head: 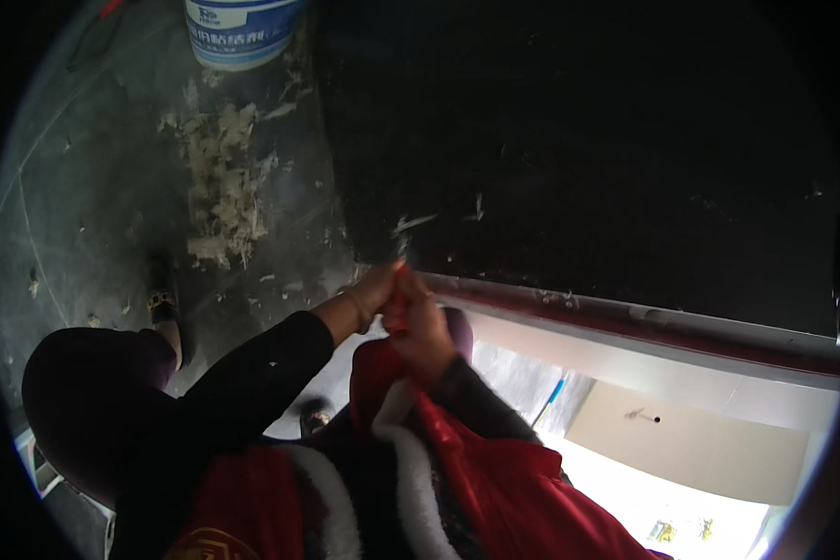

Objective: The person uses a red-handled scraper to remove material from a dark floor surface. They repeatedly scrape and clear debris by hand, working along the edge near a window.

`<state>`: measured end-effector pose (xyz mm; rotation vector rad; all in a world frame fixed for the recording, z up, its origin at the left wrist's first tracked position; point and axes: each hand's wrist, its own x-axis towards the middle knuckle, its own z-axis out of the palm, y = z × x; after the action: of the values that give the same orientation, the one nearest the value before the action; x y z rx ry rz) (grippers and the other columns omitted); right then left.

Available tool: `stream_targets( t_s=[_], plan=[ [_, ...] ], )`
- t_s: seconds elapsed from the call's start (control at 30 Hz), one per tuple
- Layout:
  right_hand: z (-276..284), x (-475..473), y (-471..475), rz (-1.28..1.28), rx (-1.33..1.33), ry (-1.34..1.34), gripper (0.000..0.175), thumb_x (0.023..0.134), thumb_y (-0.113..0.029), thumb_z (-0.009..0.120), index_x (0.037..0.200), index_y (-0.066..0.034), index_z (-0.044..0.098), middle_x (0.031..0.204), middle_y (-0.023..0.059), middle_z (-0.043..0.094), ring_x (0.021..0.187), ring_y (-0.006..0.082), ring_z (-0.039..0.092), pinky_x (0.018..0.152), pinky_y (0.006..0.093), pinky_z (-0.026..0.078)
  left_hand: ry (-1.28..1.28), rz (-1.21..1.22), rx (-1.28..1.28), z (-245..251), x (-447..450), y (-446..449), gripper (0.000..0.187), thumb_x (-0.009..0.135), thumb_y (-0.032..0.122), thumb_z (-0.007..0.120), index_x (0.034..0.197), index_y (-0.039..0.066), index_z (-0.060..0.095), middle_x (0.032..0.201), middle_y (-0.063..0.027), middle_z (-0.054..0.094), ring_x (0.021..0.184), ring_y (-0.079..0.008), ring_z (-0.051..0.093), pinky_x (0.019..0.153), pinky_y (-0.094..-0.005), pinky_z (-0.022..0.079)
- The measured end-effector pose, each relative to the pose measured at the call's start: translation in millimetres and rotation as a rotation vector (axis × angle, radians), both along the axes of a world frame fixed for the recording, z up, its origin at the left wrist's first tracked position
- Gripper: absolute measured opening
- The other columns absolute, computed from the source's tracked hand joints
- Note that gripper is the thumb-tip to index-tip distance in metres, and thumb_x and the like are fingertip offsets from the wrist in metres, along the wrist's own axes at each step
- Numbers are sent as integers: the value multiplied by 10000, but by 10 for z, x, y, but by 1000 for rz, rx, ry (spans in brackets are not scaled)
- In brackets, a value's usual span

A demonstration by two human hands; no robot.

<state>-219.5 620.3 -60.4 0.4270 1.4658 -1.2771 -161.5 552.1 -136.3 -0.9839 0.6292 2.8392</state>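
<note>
My right hand (425, 329) grips the red handle of a hand tool (399, 297). My left hand (374, 287), with a bracelet at the wrist, closes around the upper end of the same handle. Beyond the hands, a blurred, pale narrow end points away from me over a dark panel (567, 154); its exact shape cannot be told. Pale streaks (416, 222) show on the panel just ahead of this end. The hands are close together near the panel's lower left corner.
A blue and white bucket (241, 35) bearing writing stands at the top. Dried beige residue (227, 182) covers part of the dark floor (112, 196). A red and grey ledge (602, 315) borders the panel. Lower right, a beige board (686, 441) adjoins a blue-ended stick (554, 392).
</note>
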Motion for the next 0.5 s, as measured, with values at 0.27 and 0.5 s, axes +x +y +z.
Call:
stream_targets(
  t_s=[0.27,0.5],
  plan=[
    [226,8,32,342,-234,80,340,1026,-294,449,1356,-210,468,863,6,524,563,101,462,464,228,364,271,388,104,102,175,79,534,986,567,421,1154,78,553,1167,-167,657,1024,-197,638,901,-320,513],
    [802,-145,118,325,-475,-321,391,1014,-309,476,1393,-247,402,815,14,471,551,78,411,459,191,337,647,151,-19,279,338,15,773,938,690,383,1437,99,386,1387,-151,484,1263,-214,473,1048,-378,403]
  ],
)
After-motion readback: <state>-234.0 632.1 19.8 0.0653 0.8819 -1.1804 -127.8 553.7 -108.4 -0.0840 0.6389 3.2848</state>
